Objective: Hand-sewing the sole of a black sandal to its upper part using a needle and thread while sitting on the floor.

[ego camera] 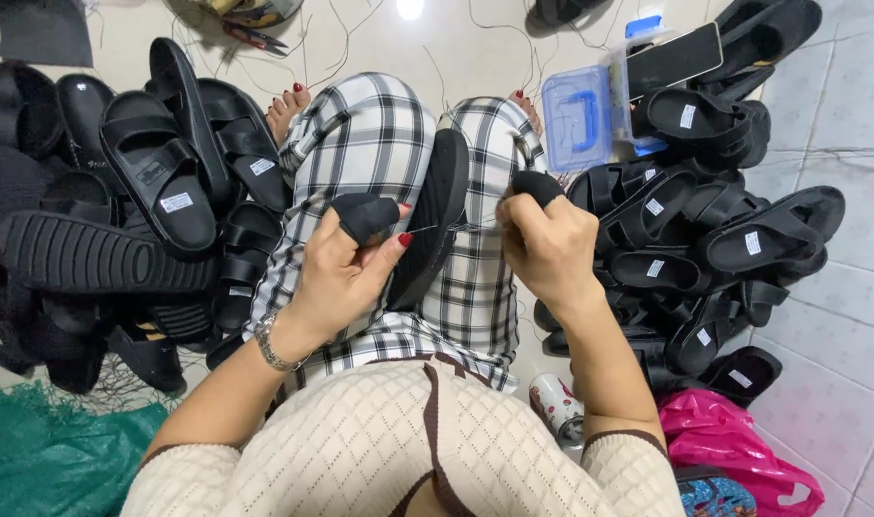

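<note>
At frame centre, a black sandal stands on edge between the knees; the left hand pinches a needle, the right hand grips taut thread. The needle could slip and prick a finger, or the thread could snap if pulled harder.

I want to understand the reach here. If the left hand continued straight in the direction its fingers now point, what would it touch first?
Probably the black sandal standing on edge between the knees. The left hand points right and slightly up, with the sole just beyond its fingertips. Depth is unclear, so contact may already exist.
</note>
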